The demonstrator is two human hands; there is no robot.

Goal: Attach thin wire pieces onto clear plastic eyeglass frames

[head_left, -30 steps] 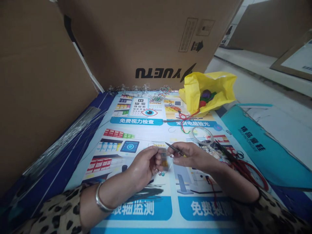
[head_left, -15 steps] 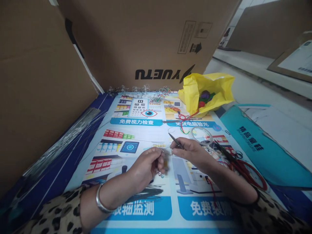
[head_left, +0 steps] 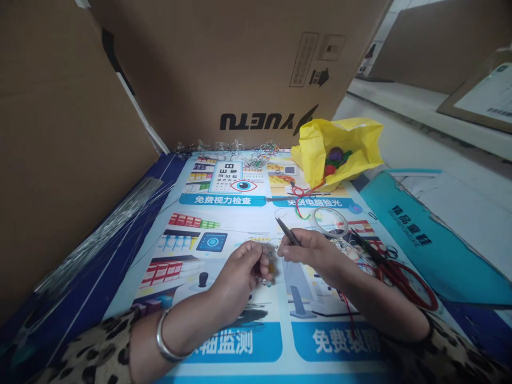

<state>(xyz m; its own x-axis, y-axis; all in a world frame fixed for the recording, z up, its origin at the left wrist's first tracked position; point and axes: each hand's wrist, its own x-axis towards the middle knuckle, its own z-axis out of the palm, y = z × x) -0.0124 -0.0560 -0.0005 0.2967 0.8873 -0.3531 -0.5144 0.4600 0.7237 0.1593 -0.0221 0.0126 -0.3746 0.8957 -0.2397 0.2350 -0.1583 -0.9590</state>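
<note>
My left hand (head_left: 242,269) is closed, thumb and fingers pinched on a thin beaded strand. A few small clear beads (head_left: 266,282) hang below its fingertips. My right hand (head_left: 310,250) is wrapped round a dark tool with a tapered point (head_left: 286,229); its tip points up and away, and its grip is hidden in the palm. At the right fingertips sits a tiny shiny bead (head_left: 277,248), close to the left fingers. A fine thread or wire seems to run between the hands, too thin to follow fully.
Red-handled scissors (head_left: 400,274) and a clear ring-shaped roll (head_left: 330,221) lie to the right. Behind are a yellow bag (head_left: 312,154) with coloured balls and tangled beaded wires (head_left: 260,154). Wire bundles (head_left: 104,226) lie left; cardboard (head_left: 192,64) walls the back.
My right hand has shifted slightly left, toward the left hand, with the pointed tool still in it. The left fingers keep their pinch. The view has drifted a little.
</note>
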